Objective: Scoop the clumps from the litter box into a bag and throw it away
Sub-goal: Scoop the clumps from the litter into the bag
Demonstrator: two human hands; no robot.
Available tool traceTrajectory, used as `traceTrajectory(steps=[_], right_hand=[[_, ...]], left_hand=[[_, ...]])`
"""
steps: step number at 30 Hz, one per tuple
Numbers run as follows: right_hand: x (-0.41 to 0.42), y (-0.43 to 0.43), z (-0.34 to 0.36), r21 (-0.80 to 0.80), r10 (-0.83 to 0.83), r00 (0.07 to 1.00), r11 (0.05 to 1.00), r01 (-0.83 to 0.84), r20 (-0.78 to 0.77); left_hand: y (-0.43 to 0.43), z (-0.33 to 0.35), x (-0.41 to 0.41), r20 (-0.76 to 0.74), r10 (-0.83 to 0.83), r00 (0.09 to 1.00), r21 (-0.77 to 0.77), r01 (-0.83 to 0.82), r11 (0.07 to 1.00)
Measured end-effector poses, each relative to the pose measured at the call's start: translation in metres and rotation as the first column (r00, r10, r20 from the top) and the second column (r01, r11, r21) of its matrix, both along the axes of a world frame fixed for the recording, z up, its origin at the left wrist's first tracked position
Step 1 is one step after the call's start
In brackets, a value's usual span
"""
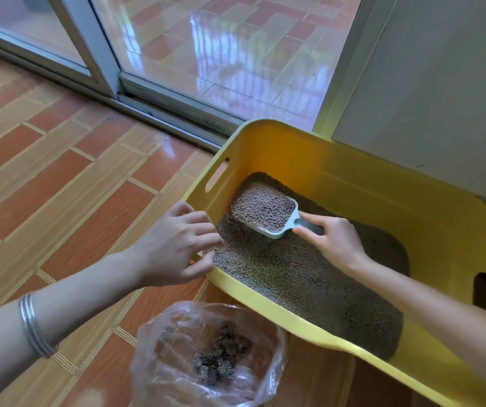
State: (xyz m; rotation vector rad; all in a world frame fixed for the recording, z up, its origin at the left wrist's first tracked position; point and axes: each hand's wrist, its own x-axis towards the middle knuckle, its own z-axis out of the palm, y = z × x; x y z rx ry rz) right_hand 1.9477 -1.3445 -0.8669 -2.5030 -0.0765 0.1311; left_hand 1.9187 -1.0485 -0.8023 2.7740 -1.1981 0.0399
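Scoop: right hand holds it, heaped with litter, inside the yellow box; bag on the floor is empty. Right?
Wrong on the bag: the head view shows dark clumps in it, so it is not empty. The rest holds: the right hand holds the scoop, heaped with litter, inside the yellow box.

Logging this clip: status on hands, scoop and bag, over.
Left hand grips litter box rim. Right hand holds scoop, heaped with litter. Bag open on floor, clumps inside. Nothing between scoop and bag.
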Motion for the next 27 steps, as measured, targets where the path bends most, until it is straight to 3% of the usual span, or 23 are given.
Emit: traceTrajectory(steps=[5, 19, 23, 27], right_hand=[[-0.008, -0.021, 0.013, -0.011, 0.026, 0.999, 1.0, -0.026, 0.019], [-0.013, -0.045, 0.038, 0.159, -0.029, 0.999, 0.987, 0.026, 0.016], [-0.014, -0.047, 0.036, 0.11, -0.009, 0.999, 0.994, 0.005, 0.034], [-0.021, -0.053, 0.033, -0.075, 0.098, 0.993, 0.992, -0.103, -0.063]], left_hand=[[0.0, 0.002, 0.001, -0.007, -0.01, 1.0, 0.039, 0.01, 0.999], [0.0, 0.003, 0.001, 0.007, -0.014, 1.0, 0.075, 0.013, 0.997], [0.0, 0.003, 0.001, 0.004, -0.01, 1.0, 0.065, 0.009, 0.998], [0.0, 0.002, 0.001, 0.005, -0.01, 1.0, 0.052, 0.009, 0.999]])
